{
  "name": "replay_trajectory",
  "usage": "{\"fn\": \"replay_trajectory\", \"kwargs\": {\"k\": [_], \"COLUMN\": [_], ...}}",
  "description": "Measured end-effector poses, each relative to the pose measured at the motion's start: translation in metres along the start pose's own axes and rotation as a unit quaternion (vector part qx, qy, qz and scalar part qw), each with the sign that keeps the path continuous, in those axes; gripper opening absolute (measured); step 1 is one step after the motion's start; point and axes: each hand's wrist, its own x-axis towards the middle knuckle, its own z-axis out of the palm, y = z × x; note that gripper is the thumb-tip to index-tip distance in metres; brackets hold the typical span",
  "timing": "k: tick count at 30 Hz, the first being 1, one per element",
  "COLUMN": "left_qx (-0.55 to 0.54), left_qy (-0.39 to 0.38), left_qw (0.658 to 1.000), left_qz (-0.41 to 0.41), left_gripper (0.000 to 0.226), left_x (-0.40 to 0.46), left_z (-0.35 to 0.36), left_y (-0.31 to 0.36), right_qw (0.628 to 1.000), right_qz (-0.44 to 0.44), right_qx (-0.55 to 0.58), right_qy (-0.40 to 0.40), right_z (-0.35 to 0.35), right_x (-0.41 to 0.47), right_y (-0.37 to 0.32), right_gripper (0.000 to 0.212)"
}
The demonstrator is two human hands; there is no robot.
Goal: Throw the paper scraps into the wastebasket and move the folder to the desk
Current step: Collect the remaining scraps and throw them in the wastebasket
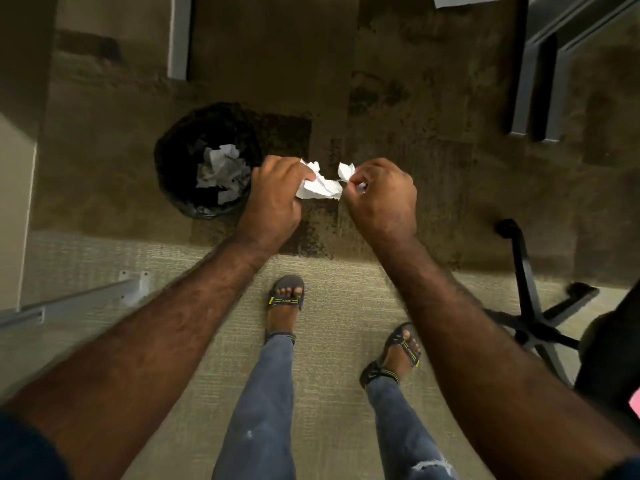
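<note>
A person is standing over a carpeted floor, holding both hands out in front and working on the paper-scrap half of the task. The left hand (277,192) is curling closed around a crumpled white scrap (320,187), and the right hand (382,195) is fisted too, pinching a smaller scrap (346,170) at its fingertips; the two pieces are touching or nearly touching between the hands. The bin (207,161), dark and lined with a black bag, is sitting on the floor just left of the left hand and a little farther away, with crumpled paper (221,171) already lying inside it.

Neither scrap is over the bin's mouth yet, so the drop is not yet done. The next move, as I judge it, is carrying both hands left and slightly far until they are above the opening, then letting the fingers go slack.

The folder is not clearly showing; a chair base (533,323) is standing at the near right.
</note>
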Motion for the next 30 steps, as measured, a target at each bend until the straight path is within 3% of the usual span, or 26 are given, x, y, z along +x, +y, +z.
{"fn": "replay_trajectory", "kwargs": {"k": [6,13,20,24,30], "left_qx": [-0.030,-0.038,-0.104,-0.153,-0.204], "left_qy": [0.059,0.068,0.043,0.062,0.074], "left_qw": [0.996,0.973,0.888,0.845,0.806], "left_qz": [-0.055,-0.219,-0.446,-0.509,-0.550], "left_gripper": [0.041,0.027,0.027,0.021,0.035], "left_x": [-0.021,-0.030,-0.007,0.007,0.020], "left_z": [-0.018,-0.032,-0.030,-0.029,-0.024], "left_y": [-0.065,-0.123,-0.179,-0.195,-0.209], "right_qw": [0.998,0.987,0.984,0.985,0.986], "right_qz": [-0.042,-0.084,-0.031,-0.010,-0.015], "right_qx": [0.007,-0.015,0.001,0.013,0.030], "right_qy": [-0.050,-0.139,-0.178,-0.174,-0.165], "right_z": [0.056,0.126,0.172,0.186,0.192], "right_x": [0.010,0.024,0.033,0.043,0.056], "right_y": [-0.057,-0.110,-0.145,-0.159,-0.173], "right_gripper": [0.012,0.018,0.022,0.017,0.017]}}
